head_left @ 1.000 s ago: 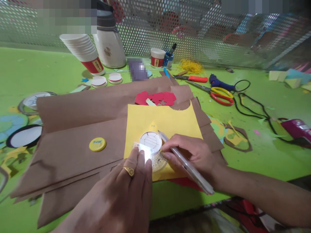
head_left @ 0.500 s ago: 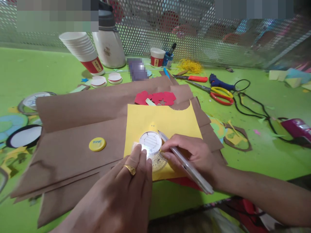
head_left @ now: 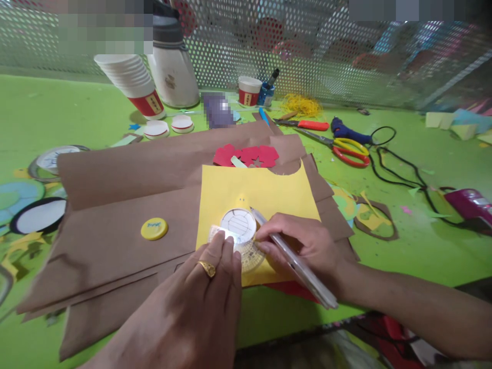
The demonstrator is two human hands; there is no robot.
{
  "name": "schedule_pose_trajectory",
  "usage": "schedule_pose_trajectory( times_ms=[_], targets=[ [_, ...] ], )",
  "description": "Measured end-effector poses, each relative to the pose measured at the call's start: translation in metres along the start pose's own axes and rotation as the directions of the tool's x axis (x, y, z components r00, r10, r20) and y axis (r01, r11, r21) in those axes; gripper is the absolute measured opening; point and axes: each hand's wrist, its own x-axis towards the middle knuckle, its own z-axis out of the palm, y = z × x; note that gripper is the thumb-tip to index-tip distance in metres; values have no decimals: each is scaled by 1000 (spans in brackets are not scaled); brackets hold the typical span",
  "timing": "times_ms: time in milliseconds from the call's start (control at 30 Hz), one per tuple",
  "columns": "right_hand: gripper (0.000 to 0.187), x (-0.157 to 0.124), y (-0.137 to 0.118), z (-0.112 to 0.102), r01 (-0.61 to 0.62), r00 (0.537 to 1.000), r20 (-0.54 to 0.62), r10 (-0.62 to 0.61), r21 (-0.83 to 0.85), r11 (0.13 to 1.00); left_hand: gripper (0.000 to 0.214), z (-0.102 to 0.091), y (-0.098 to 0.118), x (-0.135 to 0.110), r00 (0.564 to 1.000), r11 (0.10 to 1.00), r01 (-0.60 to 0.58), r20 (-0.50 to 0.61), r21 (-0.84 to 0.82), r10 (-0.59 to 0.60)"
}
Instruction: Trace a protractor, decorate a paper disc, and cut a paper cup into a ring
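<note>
A bright green desk point(head_left: 417, 128) fills most of the frame, backed along the top by a perforated metal screen point(head_left: 326, 56). Across the centre and left, the desk is covered by overlapping sheets of brown paper point(head_left: 123, 220). At the upper left, a white thermos jug point(head_left: 175, 79) is seen behind a tilted stack of paper cups point(head_left: 134, 84). At the right, scissors point(head_left: 350, 151) with yellow and red handles are laid near a dark blue glue gun point(head_left: 349, 131).

On the cups' red band, a gold label is printed with dark characters, too small to be read. Blue marks are borne by a round yellow disc point(head_left: 154, 228) left of centre; these cannot be made out either.

Just below centre, a yellow sheet point(head_left: 280, 197) is spread on the brown paper, its upper right edge cut in a curve. On it is set a small white disc point(head_left: 239, 224) ruled with dark lines, with a clear protractor point(head_left: 251, 256) just below. The protractor is pressed by the left hand point(head_left: 209, 287), laid flat, fingers together. A slim silver pen point(head_left: 300, 266) is gripped in the right hand point(head_left: 307, 241), its tip held beside the white disc.
</note>
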Motion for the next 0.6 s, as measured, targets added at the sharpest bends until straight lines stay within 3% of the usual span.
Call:
schedule_pose_trajectory(
  times_ms=[233, 600],
  targets=[
    [7, 0, 1, 0, 8, 1000, 4, -8, -7, 1000, 60, 3, 1, 2, 999, 1000, 9, -51, -11, -10],
    [7, -1, 1, 0, -10, 1000, 10, 10, -27, 1000, 55, 2, 2, 1, 1000, 1000, -8, -29, -10, 8]
  ],
)
